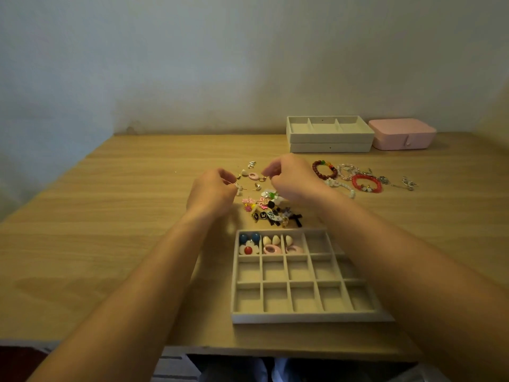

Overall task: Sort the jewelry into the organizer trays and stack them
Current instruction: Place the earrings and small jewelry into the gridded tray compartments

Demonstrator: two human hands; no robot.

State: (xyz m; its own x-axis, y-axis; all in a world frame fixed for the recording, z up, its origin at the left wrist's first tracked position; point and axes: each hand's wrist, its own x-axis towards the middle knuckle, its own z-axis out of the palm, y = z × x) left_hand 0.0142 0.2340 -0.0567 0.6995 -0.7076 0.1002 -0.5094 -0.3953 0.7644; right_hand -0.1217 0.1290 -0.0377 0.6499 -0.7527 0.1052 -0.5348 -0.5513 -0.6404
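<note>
A grey grid organizer tray (303, 317) lies near the table's front edge; its back row holds blue studs, a flower earring, cream shells and pink rings. Beyond it is a heap of loose earrings (271, 209). My left hand (212, 191) hovers left of the heap and pinches a small gold earring (237, 186). My right hand (289, 179) is over the heap's far side, its fingertips pinching a small gold piece beside a pink ring earring (252, 176). Red, dark and clear bead bracelets (358, 180) lie to the right.
Two stacked grey trays (329, 139) with long compartments stand at the back right, next to a shut pink jewelry box (400, 133). The wooden table (124, 216) meets a wall behind. My forearms cross the tray's left and right sides.
</note>
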